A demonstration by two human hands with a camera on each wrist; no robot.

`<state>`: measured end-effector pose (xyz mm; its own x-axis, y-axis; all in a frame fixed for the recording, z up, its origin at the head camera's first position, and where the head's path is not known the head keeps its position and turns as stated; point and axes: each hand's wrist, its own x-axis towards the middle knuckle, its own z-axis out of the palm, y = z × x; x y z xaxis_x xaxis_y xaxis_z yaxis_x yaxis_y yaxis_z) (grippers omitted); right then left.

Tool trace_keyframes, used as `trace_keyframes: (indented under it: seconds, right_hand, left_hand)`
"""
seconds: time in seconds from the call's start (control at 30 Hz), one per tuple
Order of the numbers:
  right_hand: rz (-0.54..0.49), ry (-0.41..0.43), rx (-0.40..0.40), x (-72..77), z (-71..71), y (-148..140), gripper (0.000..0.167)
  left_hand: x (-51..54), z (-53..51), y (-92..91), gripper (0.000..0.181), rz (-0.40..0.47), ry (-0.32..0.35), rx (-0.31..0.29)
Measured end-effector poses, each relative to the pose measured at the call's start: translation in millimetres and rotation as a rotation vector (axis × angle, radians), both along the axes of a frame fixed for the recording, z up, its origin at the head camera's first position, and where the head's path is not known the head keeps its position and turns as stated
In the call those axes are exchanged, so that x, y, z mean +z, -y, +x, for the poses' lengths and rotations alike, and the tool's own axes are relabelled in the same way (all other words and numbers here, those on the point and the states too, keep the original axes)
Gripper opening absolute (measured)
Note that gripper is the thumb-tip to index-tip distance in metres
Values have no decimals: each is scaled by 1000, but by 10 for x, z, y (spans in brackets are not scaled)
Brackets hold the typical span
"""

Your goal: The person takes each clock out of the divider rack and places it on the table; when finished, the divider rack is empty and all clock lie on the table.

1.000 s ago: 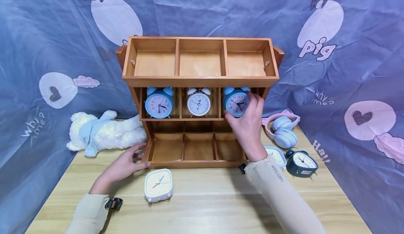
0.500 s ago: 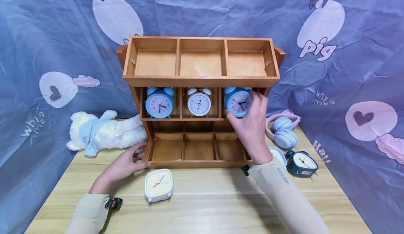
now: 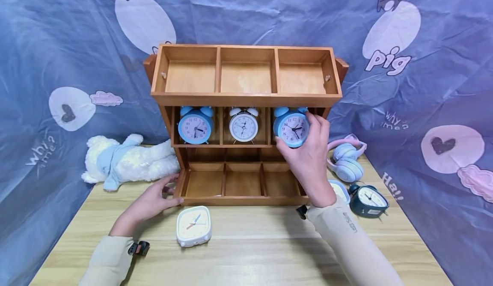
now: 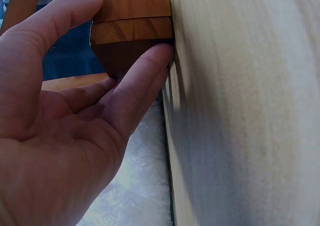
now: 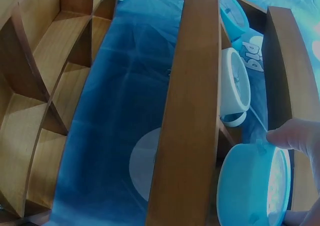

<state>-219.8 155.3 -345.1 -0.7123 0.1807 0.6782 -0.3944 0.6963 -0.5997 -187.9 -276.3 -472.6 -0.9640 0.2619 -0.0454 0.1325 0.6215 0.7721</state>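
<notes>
My right hand grips a round blue twin-bell alarm clock by its sides, thumb at lower left and fingers at upper right. The clock stands at the front of the right compartment in the wooden shelf's middle tier. Beside it in that tier are a white twin-bell clock and, at left, another blue clock. In the right wrist view, the held blue clock shows side-on. My left hand holds the shelf's lower left corner between thumb and fingers.
A white square clock lies on the table before the shelf. White plush bear lies at left. At right are headphones, a dark green clock and a pale blue clock partly behind my forearm.
My right hand and the blue clock have shifted slightly right and toward me; the clock's face shows more fully. My left hand stays where it was.
</notes>
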Motion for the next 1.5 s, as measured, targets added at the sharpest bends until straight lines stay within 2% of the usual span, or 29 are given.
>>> trace_keyframes:
  seconds: [0.1, 0.33, 0.77, 1.1, 1.5]
  right_hand:
    - [-2, 0, 5, -3, 36, -1, 99]
    - [-2, 2, 15, -50, 98, 20, 98]
    - [12, 3, 43, -55, 179, 82, 96]
    - [43, -28, 82, -180, 284, 128, 94]
    - [59, 32, 106, -265, 463, 221, 95]
  left_hand:
    - [5, -6, 1, 92, -5, -12, -10]
    - [10, -7, 5, 92, 12, 15, -3]
    - [24, 6, 11, 92, -13, -12, -5]
    - [-26, 17, 25, 93, -12, 11, 2]
    - [10, -15, 6, 92, -11, -6, -11]
